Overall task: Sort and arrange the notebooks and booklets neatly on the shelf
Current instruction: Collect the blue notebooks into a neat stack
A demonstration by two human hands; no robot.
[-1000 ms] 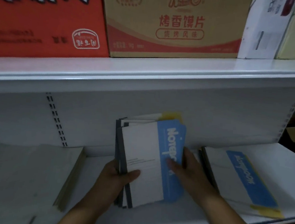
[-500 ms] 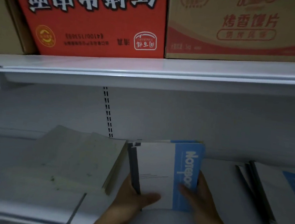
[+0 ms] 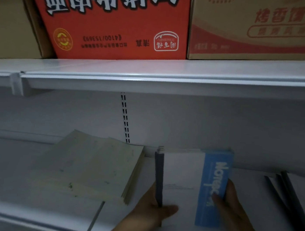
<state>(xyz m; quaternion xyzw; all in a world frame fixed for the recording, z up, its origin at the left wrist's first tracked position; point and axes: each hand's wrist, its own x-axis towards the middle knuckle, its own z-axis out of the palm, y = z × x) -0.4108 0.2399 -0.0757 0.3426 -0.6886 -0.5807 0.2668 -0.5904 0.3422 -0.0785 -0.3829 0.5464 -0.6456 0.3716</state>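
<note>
Now | squaring notebook stack (image 3: pixel 182 172) | my left hand (image 3: pixel 151 210) grips its spine, right hand (image 3: pixel 234 205) its blue edge | next, probably: lay it flat beside booklets (image 3: pixel 93 167) left of my hands

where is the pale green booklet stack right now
In the head view, the pale green booklet stack lies on the lower shelf, left of the blue-and-white notebooks.

A red cardboard box (image 3: pixel 115 25) with upside-down white lettering stands beside a tan cardboard box (image 3: pixel 255 32); they seem to touch.
</note>
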